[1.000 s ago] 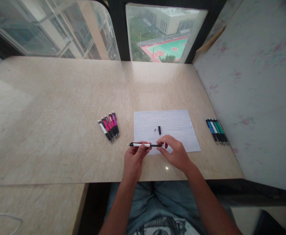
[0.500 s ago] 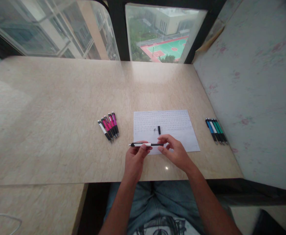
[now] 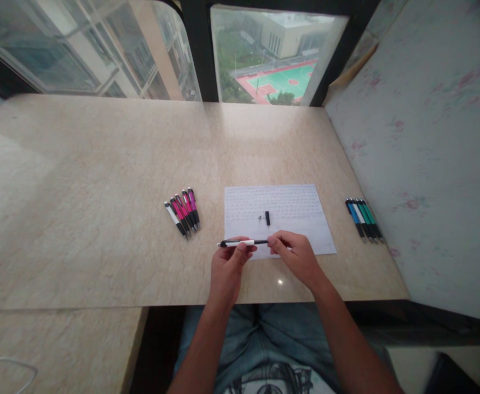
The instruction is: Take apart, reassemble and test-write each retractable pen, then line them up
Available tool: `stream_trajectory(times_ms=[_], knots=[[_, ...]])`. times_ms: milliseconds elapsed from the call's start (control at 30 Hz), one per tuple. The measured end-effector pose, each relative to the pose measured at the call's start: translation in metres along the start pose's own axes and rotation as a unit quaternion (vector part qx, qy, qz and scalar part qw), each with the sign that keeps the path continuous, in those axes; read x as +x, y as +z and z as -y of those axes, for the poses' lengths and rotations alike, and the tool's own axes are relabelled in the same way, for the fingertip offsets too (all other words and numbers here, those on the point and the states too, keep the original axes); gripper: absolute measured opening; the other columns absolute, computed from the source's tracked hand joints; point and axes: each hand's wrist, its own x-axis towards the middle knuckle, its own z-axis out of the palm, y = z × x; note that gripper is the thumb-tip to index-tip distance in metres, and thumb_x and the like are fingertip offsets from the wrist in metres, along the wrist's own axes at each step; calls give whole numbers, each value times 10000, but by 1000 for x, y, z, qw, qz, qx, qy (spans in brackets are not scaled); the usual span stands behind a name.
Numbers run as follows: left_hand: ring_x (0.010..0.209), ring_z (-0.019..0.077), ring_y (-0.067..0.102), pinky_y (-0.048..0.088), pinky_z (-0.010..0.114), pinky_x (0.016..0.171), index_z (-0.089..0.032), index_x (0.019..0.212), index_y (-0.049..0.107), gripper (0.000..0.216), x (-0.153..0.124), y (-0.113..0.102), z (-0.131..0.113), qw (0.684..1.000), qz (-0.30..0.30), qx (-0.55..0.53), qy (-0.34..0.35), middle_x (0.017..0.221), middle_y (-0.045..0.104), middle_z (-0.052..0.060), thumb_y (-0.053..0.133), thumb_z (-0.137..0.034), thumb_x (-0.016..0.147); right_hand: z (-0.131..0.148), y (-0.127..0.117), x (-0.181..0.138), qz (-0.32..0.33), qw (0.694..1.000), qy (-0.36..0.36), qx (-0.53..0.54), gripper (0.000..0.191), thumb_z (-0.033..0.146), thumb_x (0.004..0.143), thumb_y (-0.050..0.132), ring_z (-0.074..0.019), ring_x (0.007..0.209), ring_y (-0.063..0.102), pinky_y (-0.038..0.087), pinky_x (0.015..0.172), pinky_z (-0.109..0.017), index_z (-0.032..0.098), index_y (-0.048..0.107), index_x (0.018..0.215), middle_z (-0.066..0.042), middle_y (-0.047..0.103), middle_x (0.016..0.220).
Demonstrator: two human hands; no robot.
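Observation:
A black and white pen (image 3: 240, 243) lies level between my two hands, just above the near edge of a written sheet of paper (image 3: 293, 205). My left hand (image 3: 228, 267) pinches its white barrel. My right hand (image 3: 295, 256) is closed on the pen's right end, which its fingers hide. On the paper beyond the hands lie a small black pen part (image 3: 267, 218) and, beside it, a tiny metal piece (image 3: 261, 218).
A bunch of pink, white and purple pens (image 3: 183, 210) lies left of the paper on the beige table (image 3: 100, 180). Blue, white and green pens (image 3: 363, 218) lie at the right, near the wall (image 3: 428, 153). Windows run along the table's far edge.
My right hand has slid left along the pen toward my left hand, so less of the thin dark shaft shows. The left hand and the pen barely moved.

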Motion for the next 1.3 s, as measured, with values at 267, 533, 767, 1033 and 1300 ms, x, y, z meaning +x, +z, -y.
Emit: stream_trajectory(times_ms=[267,533,767,1033,1300], knots=[[717,123,703,527,194,657,-145,864,734,288,0,3,2,999,-2,-42,-11,808,731,40,843,-328,669,5,0,-1,-22,999,-36,31,200,294,861,645,-159,753,638,471,575,-243,216,641,1046,-32,705,888],[716,106,701,529,174,657,-137,875,734,285,-1,3,3,998,0,-60,-16,815,734,37,840,-316,679,8,-1,1,-46,996,-75,-7,60,230,877,635,-148,706,627,485,606,-259,214,691,863,-21,709,812],[721,99,704,542,145,641,-126,863,727,277,1,-2,3,995,-2,-98,-33,846,747,54,846,-289,674,9,-15,0,-66,985,-162,-8,96,166,883,610,-164,786,644,518,631,-283,226,682,865,-46,702,905],[712,99,708,547,127,621,-120,857,720,250,4,-5,2,990,-8,-135,-44,842,750,64,840,-253,681,-1,-27,-12,-133,988,-66,32,48,251,850,666,-170,722,639,529,608,-288,224,704,857,-33,696,800],[695,96,705,550,126,612,-123,834,720,219,4,-5,-1,987,-15,-151,-44,812,746,58,835,-236,685,-20,-22,-9,-193,977,28,84,138,331,822,696,-139,579,570,472,519,-267,206,702,880,-9,659,704]])
